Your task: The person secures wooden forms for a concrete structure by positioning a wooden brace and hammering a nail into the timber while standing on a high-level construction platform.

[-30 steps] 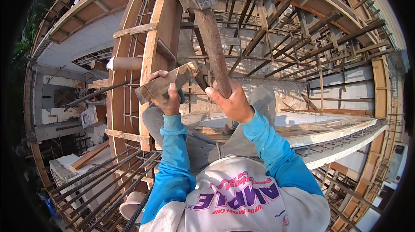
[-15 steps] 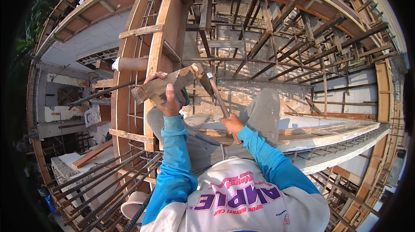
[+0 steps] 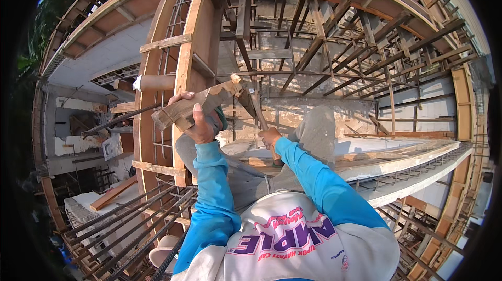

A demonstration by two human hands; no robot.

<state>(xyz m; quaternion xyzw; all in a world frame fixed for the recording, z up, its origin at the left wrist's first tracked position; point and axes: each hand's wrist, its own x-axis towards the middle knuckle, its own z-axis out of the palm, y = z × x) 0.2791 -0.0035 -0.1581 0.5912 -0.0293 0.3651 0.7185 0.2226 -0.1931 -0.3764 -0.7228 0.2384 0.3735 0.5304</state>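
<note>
My left hand (image 3: 196,123) grips a short, worn wooden board (image 3: 201,104) from its left side, thumb on top. The board slants up to the right over my left thigh, and its far end is pale and ragged. My right hand (image 3: 270,137) is closed around the wooden handle of a striking tool (image 3: 260,113) between my knees. The handle's upper end meets the board's far end. There the dark, wedge-like shape is hard to make out, so I cannot tell what kind of head the tool has.
A timber beam form (image 3: 182,66) with a rebar cage runs away at my left. Thick rebars (image 3: 130,218) stick out at lower left, near a white pipe (image 3: 154,82) further up. Timber props (image 3: 324,61) stand below ahead. A concrete ledge (image 3: 402,181) with rebar lies right.
My right hand and the tool have shifted up and left, closer to the board's far end. The board has moved slightly left, still in my left hand.
</note>
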